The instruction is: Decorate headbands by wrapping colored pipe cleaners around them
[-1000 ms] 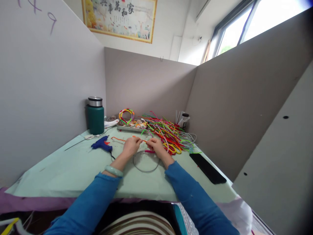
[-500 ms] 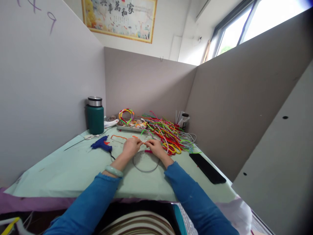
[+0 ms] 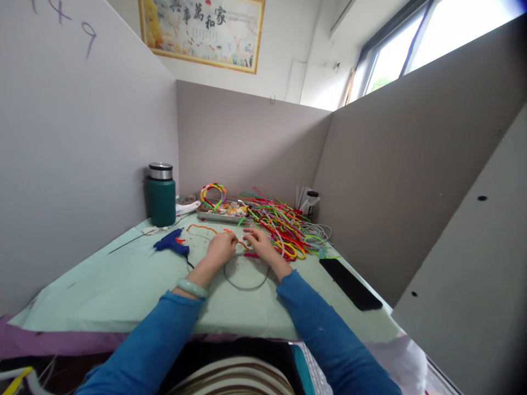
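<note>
My left hand (image 3: pixel 221 246) is closed, pinching an orange pipe cleaner (image 3: pixel 201 228) whose free end trails left across the pale green table cover (image 3: pixel 123 285). My right hand (image 3: pixel 260 244) is closed on the other end of that pipe cleaner, a finger-width from the left hand. Both hands hover over the far side of a thin grey wire hoop (image 3: pixel 246 276) lying flat on the cover. A pink pipe cleaner piece (image 3: pixel 251 255) lies under my right hand.
A heap of coloured pipe cleaners (image 3: pixel 284 225) lies right of my hands. A metal tray (image 3: pixel 218 214) with a multicoloured ring stands behind. A blue glue gun (image 3: pixel 172 243) and a green flask (image 3: pixel 161 195) are to the left, a black phone (image 3: pixel 349 283) to the right. Partition walls enclose three sides.
My hands have stayed over the hoop and shifted slightly. The orange pipe cleaner's loose end has swung a little farther from me.
</note>
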Available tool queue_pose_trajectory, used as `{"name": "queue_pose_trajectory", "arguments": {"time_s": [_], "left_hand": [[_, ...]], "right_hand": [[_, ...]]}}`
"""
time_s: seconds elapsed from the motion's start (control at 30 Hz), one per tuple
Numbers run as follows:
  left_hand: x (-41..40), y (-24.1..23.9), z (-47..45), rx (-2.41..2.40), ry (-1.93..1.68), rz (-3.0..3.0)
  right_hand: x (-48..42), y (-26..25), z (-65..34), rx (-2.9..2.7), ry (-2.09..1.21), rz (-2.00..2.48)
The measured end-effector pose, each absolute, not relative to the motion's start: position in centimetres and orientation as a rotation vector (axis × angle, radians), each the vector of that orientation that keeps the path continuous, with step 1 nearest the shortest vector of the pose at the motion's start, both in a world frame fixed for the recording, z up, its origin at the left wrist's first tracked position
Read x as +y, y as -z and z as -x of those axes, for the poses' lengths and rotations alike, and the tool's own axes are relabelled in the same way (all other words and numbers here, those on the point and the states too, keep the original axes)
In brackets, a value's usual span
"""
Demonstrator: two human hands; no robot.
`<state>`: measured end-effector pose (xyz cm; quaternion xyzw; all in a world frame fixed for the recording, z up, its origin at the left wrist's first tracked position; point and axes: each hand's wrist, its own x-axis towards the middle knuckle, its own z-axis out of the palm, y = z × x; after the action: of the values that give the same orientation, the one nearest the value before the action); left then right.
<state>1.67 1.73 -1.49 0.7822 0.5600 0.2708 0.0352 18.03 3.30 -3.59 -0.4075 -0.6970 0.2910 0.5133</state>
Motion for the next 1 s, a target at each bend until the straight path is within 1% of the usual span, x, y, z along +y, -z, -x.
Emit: {"name": "queue_pose_trajectory", "arguments": {"time_s": [0.23,0.3,0.37,0.5,0.57,0.7,0.83,0.9,1.0], "left_hand": [[1.7,1.6,-1.7,1.787,-0.770,-2.404],[1.8,1.7,-1.7,1.783,-0.778,-2.417],[1.9,1.8,-1.6,1.775,-0.782,-2.428],[2.1,2.0,-1.5,1.763,-0.783,-2.438],[2.2,2.1,-1.5,1.749,-0.776,-2.447],[2.1,2.1,-1.6,1.738,-0.759,-2.452],[2.1,2.0,-1.6,1.753,-0.783,-2.448],[2.1,2.0,-1.6,1.756,-0.809,-2.453],[2.1,2.1,-1.5,1.745,-0.814,-2.464]], "right_hand": [[6.5,2.0,-14.9,-1.617,-0.856,0.954],[7.0,1.4,-14.6,-1.521,-0.916,0.969],[7.2,0.5,-15.3,-1.392,-0.906,0.949],[6.7,-0.8,-19.7,-1.157,-0.750,0.854],[6.5,-0.5,-22.7,-1.063,-0.639,0.904],[6.0,1.9,-27.8,-0.948,-0.348,1.321],[5.6,3.1,-29.8,-0.972,-0.066,1.800],[5.4,3.0,-29.6,-1.074,0.005,1.934],[5.1,2.7,-28.6,-1.266,0.090,2.012]]}}
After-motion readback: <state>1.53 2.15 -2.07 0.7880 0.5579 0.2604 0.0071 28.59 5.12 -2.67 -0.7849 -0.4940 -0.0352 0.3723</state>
